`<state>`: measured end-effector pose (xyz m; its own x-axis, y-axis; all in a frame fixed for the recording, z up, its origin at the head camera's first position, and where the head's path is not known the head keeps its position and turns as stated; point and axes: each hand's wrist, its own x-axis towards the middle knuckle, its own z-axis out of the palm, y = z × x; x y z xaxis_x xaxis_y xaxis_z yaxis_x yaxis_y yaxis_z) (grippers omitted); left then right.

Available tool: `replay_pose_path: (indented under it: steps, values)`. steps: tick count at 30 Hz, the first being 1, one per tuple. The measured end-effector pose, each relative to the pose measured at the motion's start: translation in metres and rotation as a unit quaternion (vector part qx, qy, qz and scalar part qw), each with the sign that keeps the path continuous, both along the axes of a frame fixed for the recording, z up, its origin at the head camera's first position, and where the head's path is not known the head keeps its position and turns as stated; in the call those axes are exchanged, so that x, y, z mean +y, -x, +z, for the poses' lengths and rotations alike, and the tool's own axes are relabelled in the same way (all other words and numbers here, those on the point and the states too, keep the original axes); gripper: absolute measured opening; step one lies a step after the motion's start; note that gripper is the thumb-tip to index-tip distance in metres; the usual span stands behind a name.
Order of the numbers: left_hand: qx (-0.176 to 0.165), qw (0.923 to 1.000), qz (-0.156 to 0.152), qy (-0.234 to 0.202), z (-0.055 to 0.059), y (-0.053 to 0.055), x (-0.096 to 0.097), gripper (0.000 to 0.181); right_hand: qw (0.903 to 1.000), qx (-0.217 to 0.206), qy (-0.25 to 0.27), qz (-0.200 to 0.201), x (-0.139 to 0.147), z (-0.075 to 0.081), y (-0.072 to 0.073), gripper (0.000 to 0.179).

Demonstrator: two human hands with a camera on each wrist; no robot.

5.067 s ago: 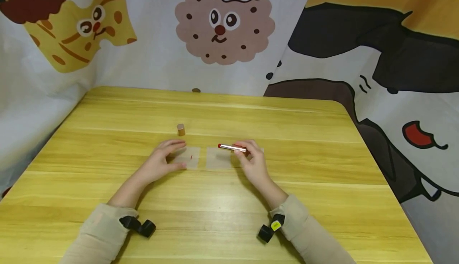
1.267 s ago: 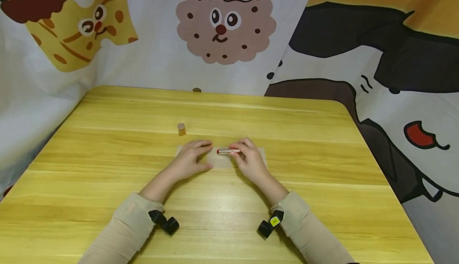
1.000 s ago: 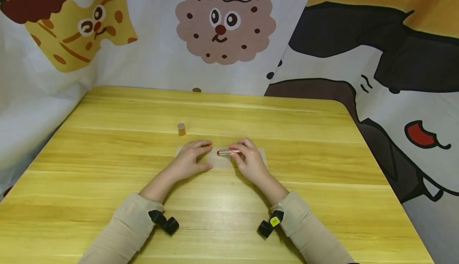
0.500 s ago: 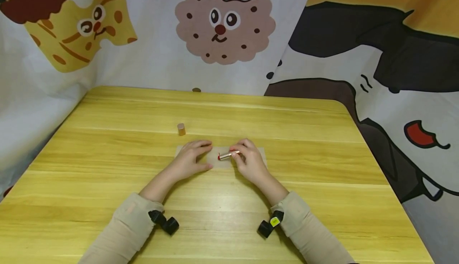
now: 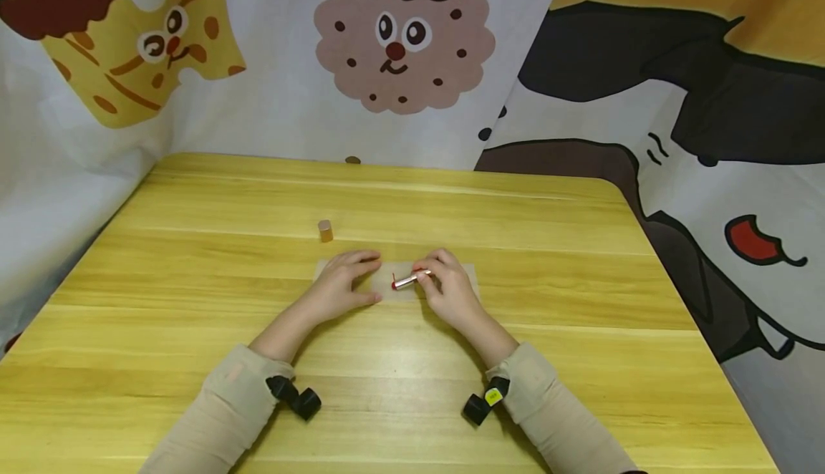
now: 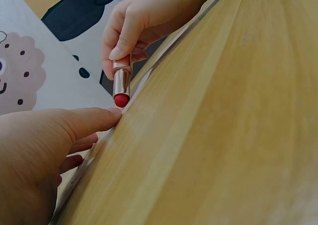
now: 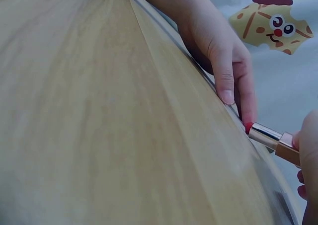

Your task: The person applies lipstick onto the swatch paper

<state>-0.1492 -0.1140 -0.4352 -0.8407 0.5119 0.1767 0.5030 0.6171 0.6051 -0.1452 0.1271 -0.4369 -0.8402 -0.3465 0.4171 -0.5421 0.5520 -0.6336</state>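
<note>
My right hand (image 5: 449, 289) pinches a lipstick (image 5: 406, 281), its metallic case pointing left and its red tip low on a pale, thin sheet (image 5: 406, 296). A short red stroke runs up from the tip on that sheet. In the left wrist view the bullet (image 6: 120, 100) is close beside the left thumb. My left hand (image 5: 341, 286) lies with thumb and fingers spread at the sheet's left side, holding nothing. Its palm covers most of another pale sheet (image 5: 319, 268). A third sheet (image 5: 473, 278) is largely hidden behind my right hand.
A small copper-coloured cap (image 5: 325, 231) stands behind my left hand on the wooden table (image 5: 399, 395). A printed curtain (image 5: 271, 116) hangs along the table's far edge. Black wrist cameras (image 5: 295, 397) sit on both sleeves.
My left hand has shifted right from the left sheet to the middle one. The lipstick tip has come down and drawn toward me, leaving a red stroke there. The cap has stayed put.
</note>
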Motion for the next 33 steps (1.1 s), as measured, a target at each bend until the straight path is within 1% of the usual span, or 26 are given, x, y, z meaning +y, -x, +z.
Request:
replay_pose_path:
  steps: [5,10,16,21,22,26,29,33]
  values:
    - [0.002,1.0000,-0.001,0.002,-0.001,0.000,0.000,0.062,0.9987,-0.030,0.040,-0.015,0.000,-0.001,0.001,0.014]
    - [0.000,1.0000,-0.001,0.003,-0.001,0.001,-0.001,0.062,0.9961,-0.038,0.076,-0.024,0.000,-0.002,0.002,0.015]
    - [-0.007,1.0000,-0.001,0.002,-0.001,0.001,-0.001,0.062,0.9890,-0.063,0.129,-0.034,0.000,-0.002,0.001,0.014]
    - [-0.007,1.0000,-0.002,0.003,0.000,0.002,-0.002,0.062,0.9821,-0.073,0.172,-0.026,-0.001,0.000,0.001,0.014]
    - [-0.008,1.0000,-0.001,0.004,0.000,0.002,-0.002,0.062,0.9812,-0.076,0.175,-0.025,-0.001,0.001,0.001,0.015]
    - [-0.006,1.0000,-0.004,0.005,0.000,0.002,-0.003,0.062,0.9799,-0.083,0.180,-0.024,-0.003,0.023,-0.010,0.015]
    - [-0.006,1.0000,-0.002,0.005,0.000,0.002,-0.002,0.062,0.9767,-0.091,0.193,-0.023,-0.003,0.036,-0.018,0.015]
    - [-0.002,1.0000,-0.003,0.003,0.000,0.000,-0.001,0.061,0.9721,-0.096,0.213,-0.026,0.002,0.035,-0.020,0.014]
